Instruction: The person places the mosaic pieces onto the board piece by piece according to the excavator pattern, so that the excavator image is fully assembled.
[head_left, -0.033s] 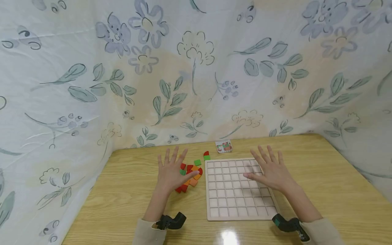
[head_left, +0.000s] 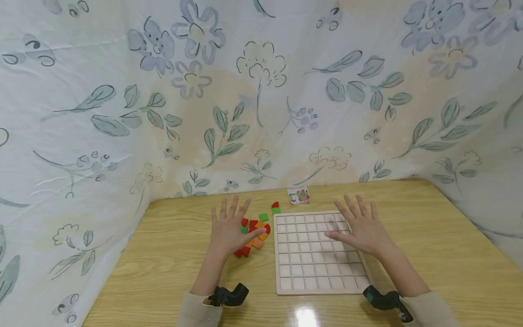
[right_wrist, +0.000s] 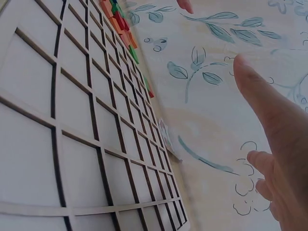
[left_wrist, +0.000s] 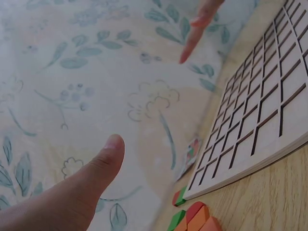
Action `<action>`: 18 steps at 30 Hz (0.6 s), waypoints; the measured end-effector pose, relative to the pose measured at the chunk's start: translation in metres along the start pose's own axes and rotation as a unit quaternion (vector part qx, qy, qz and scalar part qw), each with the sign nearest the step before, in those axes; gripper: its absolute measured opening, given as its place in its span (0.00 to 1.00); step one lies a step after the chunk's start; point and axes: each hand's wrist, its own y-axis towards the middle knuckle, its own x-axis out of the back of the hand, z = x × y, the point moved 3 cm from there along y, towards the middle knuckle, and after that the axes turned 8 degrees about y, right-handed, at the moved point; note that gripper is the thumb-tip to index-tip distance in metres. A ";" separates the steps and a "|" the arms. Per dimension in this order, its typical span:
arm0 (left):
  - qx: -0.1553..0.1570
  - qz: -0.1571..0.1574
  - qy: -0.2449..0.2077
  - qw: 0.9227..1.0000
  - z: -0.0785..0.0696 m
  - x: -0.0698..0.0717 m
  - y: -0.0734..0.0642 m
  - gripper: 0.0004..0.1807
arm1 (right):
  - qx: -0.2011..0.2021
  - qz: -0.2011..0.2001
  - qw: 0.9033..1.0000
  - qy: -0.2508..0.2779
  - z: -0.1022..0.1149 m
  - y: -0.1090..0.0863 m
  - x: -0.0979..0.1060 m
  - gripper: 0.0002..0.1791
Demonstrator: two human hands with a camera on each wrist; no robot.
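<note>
I count two hands, fingers spread apart on both. The left hand [head_left: 229, 230] hangs above one heap of red, orange and green pieces [head_left: 258, 244], too hidden to count; the right hand [head_left: 362, 230] is above the right side of one gridded board [head_left: 298, 270], seven cells along its near edge. Near its far left corner lie one red piece [head_left: 275, 205] and two green pieces [head_left: 263, 217]; beyond it, one card [head_left: 299, 195].

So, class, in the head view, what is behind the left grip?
Red, orange and green pieces peek out from behind the left grip, on the wooden table. Whatever lies directly behind the grip is covered, so whether more pieces are there cannot be told.
</note>
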 end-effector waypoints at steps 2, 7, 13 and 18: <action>0.001 0.001 -0.001 1.000 0.000 -0.001 0.000 0.51 | 0.004 0.000 1.000 0.000 0.000 0.001 -0.001 0.52; -0.008 -0.002 -0.001 1.000 0.001 -0.003 0.003 0.52 | 0.017 0.006 0.999 0.027 -0.002 0.003 -0.003 0.50; -0.043 0.014 -0.043 0.998 0.008 -0.007 -0.004 0.52 | 0.018 0.042 0.989 0.140 -0.015 -0.005 -0.005 0.44; -0.075 0.055 -0.097 0.991 0.016 -0.013 -0.017 0.49 | 0.013 0.043 0.977 0.209 -0.037 -0.017 -0.009 0.40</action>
